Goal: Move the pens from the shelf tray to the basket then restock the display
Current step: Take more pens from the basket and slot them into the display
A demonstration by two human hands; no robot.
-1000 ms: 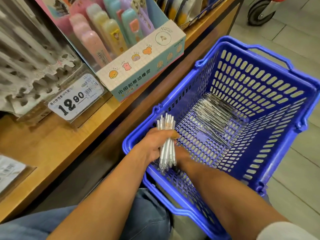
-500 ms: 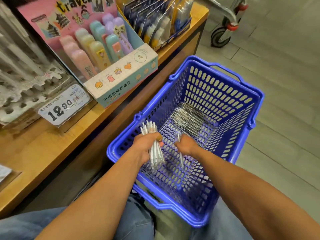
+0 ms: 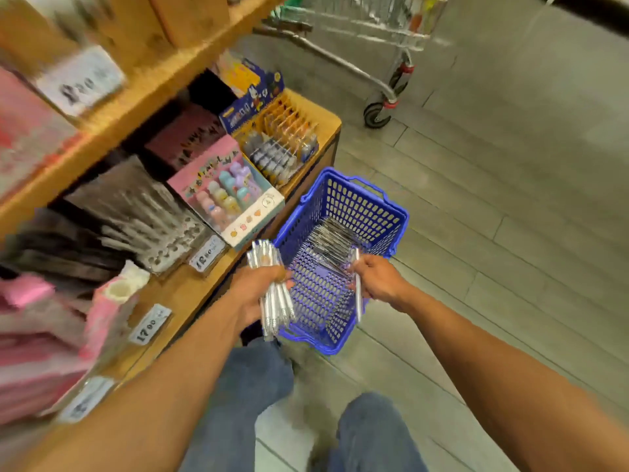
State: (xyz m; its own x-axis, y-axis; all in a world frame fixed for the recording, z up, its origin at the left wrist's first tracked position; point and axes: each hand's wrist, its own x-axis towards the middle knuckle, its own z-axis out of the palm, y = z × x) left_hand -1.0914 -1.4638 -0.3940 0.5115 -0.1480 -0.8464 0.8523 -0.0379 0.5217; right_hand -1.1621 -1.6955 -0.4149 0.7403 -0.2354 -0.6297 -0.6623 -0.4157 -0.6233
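Observation:
My left hand (image 3: 258, 291) grips a thick bundle of white pens (image 3: 272, 301) upright at the near left corner of the blue plastic basket (image 3: 360, 202). Over the basket's near right side, my right hand (image 3: 374, 279) pinches a single white pen (image 3: 357, 294) that hangs point down. More wrapped pens (image 3: 332, 238) lie in a heap on the basket floor. The grey pen display tray (image 3: 143, 212) sits on the wooden shelf to the left, blurred, with a price tag in front.
A pink box of pastel erasers (image 3: 231, 195) and a yellow-blue box of packs (image 3: 279, 137) stand on the shelf beside the basket. A metal shopping trolley (image 3: 377, 35) is parked on the tiled floor beyond. My knees (image 3: 371, 434) are below.
My head has risen and pulled back, so more of the shelf and floor shows. My right hand has lifted one pen away from the left hand's bundle and moved right.

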